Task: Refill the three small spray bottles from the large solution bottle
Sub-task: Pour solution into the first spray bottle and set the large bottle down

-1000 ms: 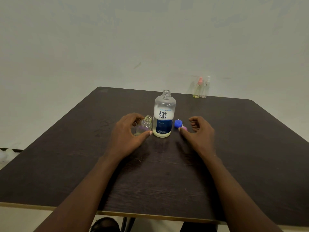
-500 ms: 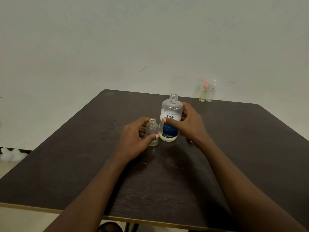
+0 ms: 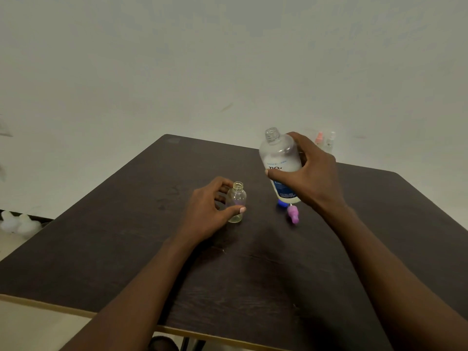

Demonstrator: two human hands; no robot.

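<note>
Head view: open large solution bottle held over the bench, small spray bottle steadied beside it.

The large solution bottle [image 3: 278, 158], uncapped and labelled in blue and white, is gripped round its middle by the right hand [image 3: 311, 178], fingers [image 3: 301, 145] and thumb curled about it; its neck is tipped slightly left. The small spray bottle [image 3: 236, 201], open-necked and upright on the dark bench [image 3: 126, 236], is held by the left hand [image 3: 205, 214], thumb on its near side and fingers behind. The two bottles are near each other but apart. A blue cap [image 3: 282, 204] is seen just under the large bottle's base, and a purple spray cap [image 3: 293, 214] lies just beside it, nearer. At the far right edge a pink-topped spray bottle [image 3: 319, 139] and a clear-topped spray bottle [image 3: 330, 141] stand side by side, partly hidden by the right hand.
</note>
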